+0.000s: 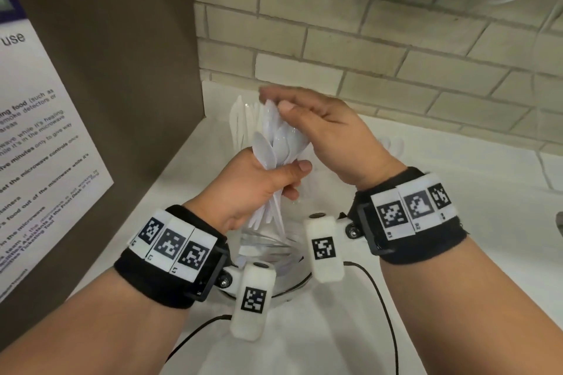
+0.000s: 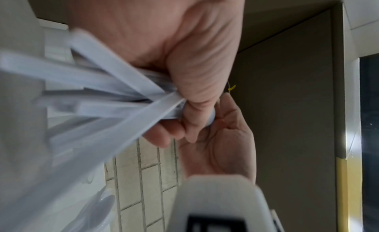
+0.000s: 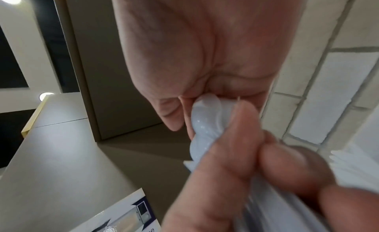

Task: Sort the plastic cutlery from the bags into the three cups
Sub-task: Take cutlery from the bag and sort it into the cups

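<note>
My left hand [image 1: 259, 186] grips a bunch of white plastic spoons [image 1: 280, 146] around the handles, bowls pointing up. The handles fan out below the fist [image 2: 102, 89] over a clear plastic cup [image 1: 274, 256] on the counter. My right hand [image 1: 320, 131] lies over the top of the bunch, fingers stretched out and blurred, palm and thumb against the spoon bowls [image 3: 205, 115]. Behind the hands, more white cutlery [image 1: 243, 119] stands upright; its container is hidden.
A brown cabinet side with a printed microwave notice [image 1: 45, 146] walls off the left. A pale brick wall [image 1: 396, 39] runs along the back of the white counter [image 1: 457, 222]. Black cables [image 1: 380, 298] trail from the wrist cameras. More white cutlery [image 1: 393, 143] lies beyond my right hand.
</note>
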`<state>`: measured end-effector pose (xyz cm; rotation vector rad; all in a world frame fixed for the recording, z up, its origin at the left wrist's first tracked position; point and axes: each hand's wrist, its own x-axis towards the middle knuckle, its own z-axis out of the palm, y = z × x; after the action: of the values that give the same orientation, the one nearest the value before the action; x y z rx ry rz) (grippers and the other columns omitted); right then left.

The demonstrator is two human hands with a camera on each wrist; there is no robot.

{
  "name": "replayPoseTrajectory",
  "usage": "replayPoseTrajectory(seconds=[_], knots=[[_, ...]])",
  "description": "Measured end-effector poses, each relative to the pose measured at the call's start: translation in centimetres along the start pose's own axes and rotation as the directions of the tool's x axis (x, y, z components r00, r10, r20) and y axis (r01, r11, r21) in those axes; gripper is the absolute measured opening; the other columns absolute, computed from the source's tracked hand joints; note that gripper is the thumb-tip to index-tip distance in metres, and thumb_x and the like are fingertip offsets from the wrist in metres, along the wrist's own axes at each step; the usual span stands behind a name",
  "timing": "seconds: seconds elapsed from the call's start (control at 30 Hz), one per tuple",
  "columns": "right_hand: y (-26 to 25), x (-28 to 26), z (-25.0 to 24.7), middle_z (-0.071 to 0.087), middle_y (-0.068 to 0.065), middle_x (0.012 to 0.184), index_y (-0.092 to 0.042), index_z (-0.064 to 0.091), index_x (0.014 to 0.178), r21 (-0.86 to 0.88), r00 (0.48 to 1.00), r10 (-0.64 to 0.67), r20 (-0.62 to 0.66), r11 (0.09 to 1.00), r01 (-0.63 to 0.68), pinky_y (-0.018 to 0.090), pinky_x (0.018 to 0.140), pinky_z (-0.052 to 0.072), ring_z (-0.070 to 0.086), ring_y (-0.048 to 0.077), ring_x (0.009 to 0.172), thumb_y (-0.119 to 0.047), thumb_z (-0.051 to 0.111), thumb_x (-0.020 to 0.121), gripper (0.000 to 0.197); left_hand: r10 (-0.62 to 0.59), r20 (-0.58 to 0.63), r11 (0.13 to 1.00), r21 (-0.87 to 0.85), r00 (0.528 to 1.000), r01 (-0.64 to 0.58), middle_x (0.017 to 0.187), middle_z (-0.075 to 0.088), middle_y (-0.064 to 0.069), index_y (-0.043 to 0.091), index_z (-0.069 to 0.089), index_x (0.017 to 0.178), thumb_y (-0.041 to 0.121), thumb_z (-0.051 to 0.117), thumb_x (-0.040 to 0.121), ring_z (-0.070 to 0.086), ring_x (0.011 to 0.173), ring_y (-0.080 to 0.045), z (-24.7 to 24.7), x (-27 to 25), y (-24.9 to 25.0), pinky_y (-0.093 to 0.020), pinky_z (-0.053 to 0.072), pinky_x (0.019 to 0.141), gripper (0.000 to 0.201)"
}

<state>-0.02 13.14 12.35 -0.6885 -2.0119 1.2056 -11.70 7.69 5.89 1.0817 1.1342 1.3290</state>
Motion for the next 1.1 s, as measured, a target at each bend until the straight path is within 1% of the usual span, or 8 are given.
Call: replayPoseTrajectory(seconds=[0.17,0.3,0.4,0.53,0.67,0.77,0.87,1.1], knots=[[0.7,-0.7,0.0,0.064,-0.007,0.115,-0.021,0.07,0.097,0.052,1.0,0.027,-0.007,0.998,-0.027,0.031,0.102,0.045,0.059,0.009,0.112,-0.03,0.067,0.082,0.018,-0.002,0.021,0.999,0.049,1.0,0.001,0.064,0.057,-0.009,0.006,0.066,0.08,0.007,0.074,0.08,0.052,0.052,-0.018,-0.2,-0.1,-0.2,-0.028,0.046,0.052,0.008],[1.6,-1.1,0.1,0.061,-0.013,0.105,-0.038,0.059,0.122,-0.078,1.0,0.01,0.0,0.997,-0.01,0.047,0.098,0.05,0.06,0.017,0.105,-0.037,0.087,0.056,0.072,0.031,0.021,0.981,0.192,0.999,-0.035,0.076,0.064,-0.016,-0.003,0.067,0.09,0.005,0.078,0.073,0.059,0.058,-0.018,0.2,-0.1,-0.1,-0.03,0.046,0.053,0.022],[1.8,-1.1,0.1,0.061,-0.013,0.095,-0.032,0.06,0.122,-0.092,0.996,-0.008,-0.09,0.996,0.0,0.045,0.091,0.054,0.062,0.015,0.093,-0.02,0.084,0.06,0.068,0.001,-0.002,0.976,0.219,1.0,-0.001,0.094,0.069,-0.017,0.011,0.063,0.11,0.016,0.083,0.059,0.068,0.072,-0.028,0.7,0.1,-0.1,-0.032,0.051,0.057,0.055],[1.7,-1.4,0.3,0.062,-0.014,0.085,-0.023,0.067,0.112,-0.044,0.981,-0.006,-0.193,0.999,-0.002,0.024,0.078,0.052,0.06,0.004,0.079,0.002,0.072,0.066,0.052,-0.02,-0.057,0.981,0.191,0.998,0.031,0.089,0.065,-0.013,0.016,0.049,0.122,0.023,0.086,0.047,0.065,0.061,-0.019,1.4,0.2,-0.2,-0.029,0.049,0.052,0.084],[1.6,-1.7,0.1,0.061,-0.005,0.083,-0.025,0.068,0.095,0.041,0.969,-0.019,-0.247,0.999,0.03,0.028,0.068,0.053,0.058,0.011,0.075,0.003,0.063,0.062,0.044,-0.023,0.014,0.979,0.204,1.0,0.019,0.083,0.067,-0.011,0.01,0.055,0.113,0.012,0.084,0.058,0.067,0.064,-0.024,1.7,-0.4,-0.2,-0.036,0.056,0.06,0.062],[1.3,-1.8,-0.5,0.053,-0.003,0.077,-0.026,0.067,0.102,0.102,0.963,-0.075,-0.259,0.989,0.105,0.025,0.063,0.047,0.05,0.013,0.068,0.008,0.057,0.065,0.051,-0.055,0.119,0.989,0.144,0.991,0.038,0.076,0.067,-0.013,-0.001,0.065,0.093,-0.001,0.076,0.073,0.06,0.059,-0.02,1.8,-1.3,0.2,-0.032,0.053,0.059,0.023],[1.1,-2.0,-0.9,0.05,-0.002,0.077,-0.026,0.068,0.105,0.145,0.961,-0.118,-0.252,0.977,0.158,0.023,0.066,0.044,0.046,0.011,0.069,0.011,0.053,0.067,0.055,-0.114,0.203,0.987,0.137,0.972,0.088,0.065,0.063,-0.008,0.005,0.066,0.081,0.005,0.072,0.079,0.053,0.05,-0.014,2.0,-2.0,0.4,-0.027,0.049,0.051,0.006],[0.9,-2.2,-1.4,0.068,0.009,0.102,-0.019,0.065,0.086,0.098,0.978,-0.051,-0.202,0.993,0.072,0.033,0.082,0.055,0.063,0.018,0.092,-0.004,0.079,0.066,0.029,-0.21,0.288,0.968,0.192,0.934,0.159,0.051,0.041,-0.001,0.013,0.054,0.069,0.014,0.064,0.09,0.036,0.045,-0.012,1.8,-1.7,0.8,-0.024,0.033,0.045,0.023]])
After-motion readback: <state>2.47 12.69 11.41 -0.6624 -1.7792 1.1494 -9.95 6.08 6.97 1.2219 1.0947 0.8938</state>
